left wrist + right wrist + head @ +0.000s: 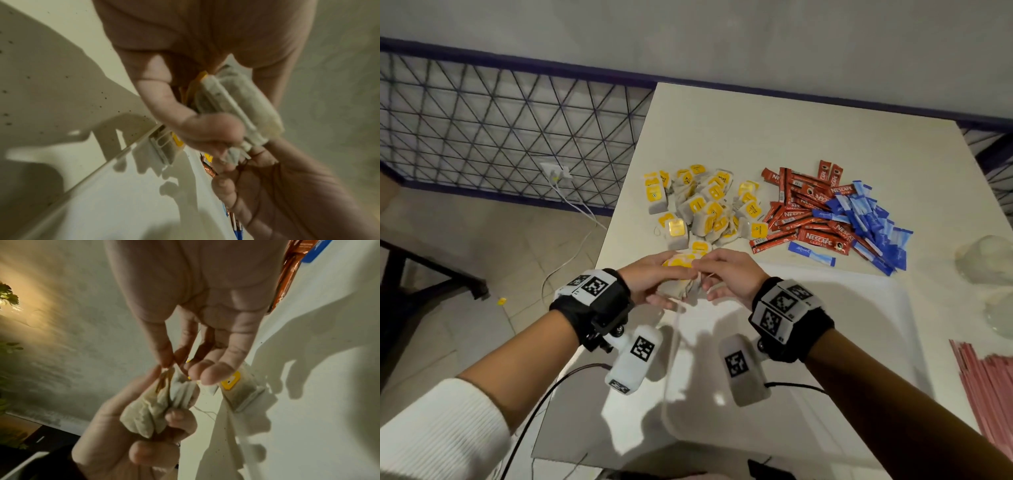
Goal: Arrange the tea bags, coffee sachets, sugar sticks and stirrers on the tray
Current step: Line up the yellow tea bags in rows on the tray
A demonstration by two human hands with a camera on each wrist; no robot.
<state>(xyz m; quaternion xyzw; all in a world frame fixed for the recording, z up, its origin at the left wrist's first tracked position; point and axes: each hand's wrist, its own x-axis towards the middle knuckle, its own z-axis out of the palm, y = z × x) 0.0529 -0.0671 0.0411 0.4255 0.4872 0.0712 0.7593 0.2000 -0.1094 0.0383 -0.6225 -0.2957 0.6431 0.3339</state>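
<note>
Over the far rim of the white tray (pixel 825 342) my left hand (pixel 674 284) grips a bundle of tea bags (pixel 681 263) with yellow tags. The wrist views show my left thumb and curled fingers wrapped round the bundle (pixel 148 410). My right hand (pixel 707 279) meets it from the right; its thumb and forefinger pinch the top of the bundle (pixel 236 104) at the tags. Beyond lies the loose tea bag pile (pixel 702 205), then red coffee sachets (pixel 804 209) and blue sugar sticks (pixel 873 222). Pink stirrers (pixel 989 394) lie at the right edge.
The white table (pixel 756 130) ends just left of the tea bags, with floor and cables below. A clear plastic bag (pixel 983 260) sits at the far right. One tea bag (pixel 238 389) lies on the table beside the tray's rim, under my hands.
</note>
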